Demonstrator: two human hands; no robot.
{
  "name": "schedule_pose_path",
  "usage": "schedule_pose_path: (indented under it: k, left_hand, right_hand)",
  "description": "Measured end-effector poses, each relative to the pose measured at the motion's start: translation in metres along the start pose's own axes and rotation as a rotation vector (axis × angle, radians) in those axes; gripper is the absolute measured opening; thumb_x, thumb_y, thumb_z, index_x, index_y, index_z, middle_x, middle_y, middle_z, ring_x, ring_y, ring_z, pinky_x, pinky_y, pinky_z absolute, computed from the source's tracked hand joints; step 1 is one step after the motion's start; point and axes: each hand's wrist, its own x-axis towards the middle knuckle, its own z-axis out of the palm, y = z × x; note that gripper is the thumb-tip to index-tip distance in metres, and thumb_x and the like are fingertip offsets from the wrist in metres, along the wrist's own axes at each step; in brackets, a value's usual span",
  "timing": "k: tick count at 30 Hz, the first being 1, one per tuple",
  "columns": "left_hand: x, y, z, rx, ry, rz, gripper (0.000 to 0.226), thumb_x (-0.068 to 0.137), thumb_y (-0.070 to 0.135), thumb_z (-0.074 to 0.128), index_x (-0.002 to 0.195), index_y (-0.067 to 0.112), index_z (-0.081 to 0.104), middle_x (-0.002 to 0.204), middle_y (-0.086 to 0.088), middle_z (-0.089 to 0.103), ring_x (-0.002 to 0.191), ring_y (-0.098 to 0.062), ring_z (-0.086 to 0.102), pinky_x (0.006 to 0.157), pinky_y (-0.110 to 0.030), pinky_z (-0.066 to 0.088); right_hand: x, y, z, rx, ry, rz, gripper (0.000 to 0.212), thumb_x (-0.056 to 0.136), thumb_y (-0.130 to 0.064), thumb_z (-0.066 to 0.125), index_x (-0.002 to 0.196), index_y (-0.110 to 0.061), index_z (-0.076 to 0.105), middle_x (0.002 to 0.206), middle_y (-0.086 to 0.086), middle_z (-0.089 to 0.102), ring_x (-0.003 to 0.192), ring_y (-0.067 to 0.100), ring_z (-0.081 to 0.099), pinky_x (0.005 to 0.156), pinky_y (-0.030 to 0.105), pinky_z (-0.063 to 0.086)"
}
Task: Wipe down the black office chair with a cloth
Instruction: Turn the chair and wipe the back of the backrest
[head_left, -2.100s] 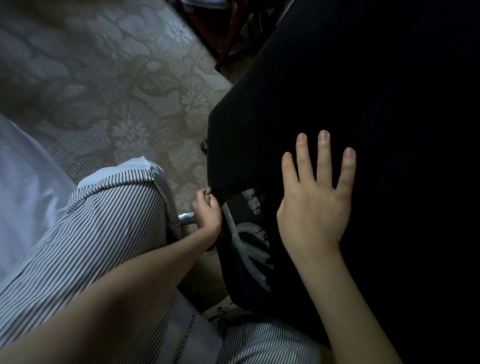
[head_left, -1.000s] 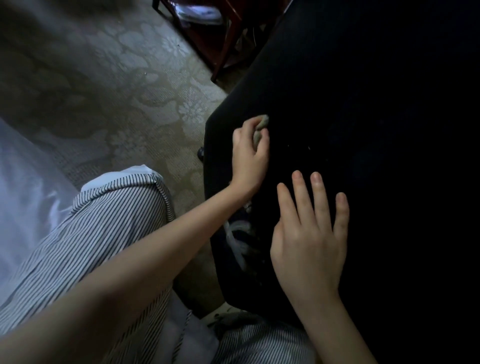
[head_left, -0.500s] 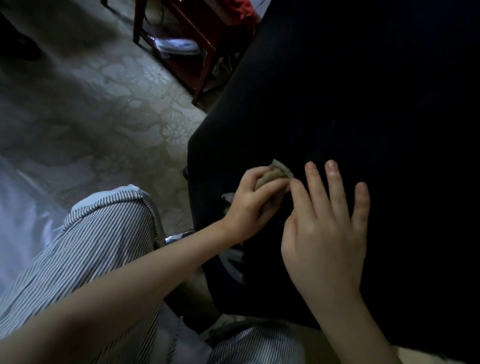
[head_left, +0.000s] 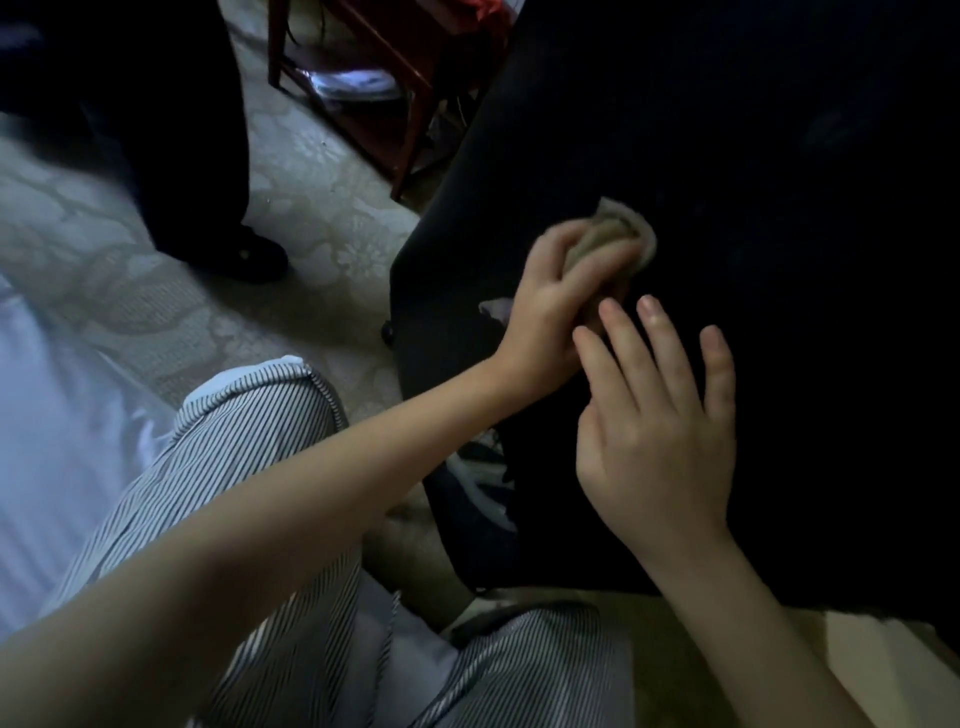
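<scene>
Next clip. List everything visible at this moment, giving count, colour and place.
office chair: one, black, fills the right side.
cloth: one, beige, bunched, against the chair.
floor: one, pale with floral pattern, left and upper centre.
wooden furniture: one, reddish brown, top centre; only its lower part shows.
trouser leg: one, dark, upper left, another person's.
shoe: one, black, on the floor below that leg.
white fabric: one, left edge.
striped trousers: one pair, white with dark stripes, bottom left.
left hand: grips the cloth on the chair.
right hand: fingers straight, rests flat on the chair.
</scene>
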Motion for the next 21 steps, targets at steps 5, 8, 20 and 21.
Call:
schedule_pose_path:
  k: [5,8,20,21]
  left_hand:
    - [-0.065,-0.033,0.003,0.027,0.017,0.004,0.027,0.093,0.026,0.051,0.119,0.02,0.047,0.123,-0.004,0.033,0.113,-0.022,0.042,0.1,-0.026,0.039]
    - [-0.086,-0.054,0.001,0.052,0.082,-0.145,0.032,0.087,0.015,0.05,0.119,0.02,0.046,0.119,-0.004,0.037,0.109,-0.021,0.046,0.095,-0.029,0.043]
    - [-0.171,-0.136,-0.009,0.198,0.222,-0.826,0.04,0.092,0.024,0.04,0.123,0.002,0.052,0.111,-0.005,0.039,0.105,-0.014,0.043,0.093,-0.016,0.03]
    - [-0.176,-0.141,-0.01,0.193,0.233,-0.867,0.039,0.091,0.021,0.041,0.124,0.001,0.051,0.112,-0.007,0.039,0.106,-0.014,0.043,0.094,-0.015,0.029]
  right_hand:
    - [-0.015,-0.013,0.016,-0.027,-0.146,-0.009,0.039,0.086,-0.014,0.039,0.116,-0.005,0.062,0.125,0.013,0.06,0.13,0.029,0.042,0.115,0.044,0.01]
    - [-0.022,-0.02,0.032,-0.174,-0.305,-0.056,0.047,0.087,-0.022,0.037,0.126,-0.007,0.058,0.136,0.014,0.052,0.133,0.03,0.039,0.115,0.044,0.002]
    - [-0.02,-0.018,0.053,-0.556,-0.401,-0.196,0.053,0.089,-0.031,0.042,0.139,-0.012,0.044,0.149,0.011,0.036,0.138,0.029,0.023,0.11,0.053,-0.002]
    - [-0.019,-0.018,0.053,-0.567,-0.41,-0.201,0.055,0.089,-0.032,0.043,0.14,-0.013,0.043,0.15,0.011,0.034,0.139,0.029,0.023,0.11,0.054,-0.002]
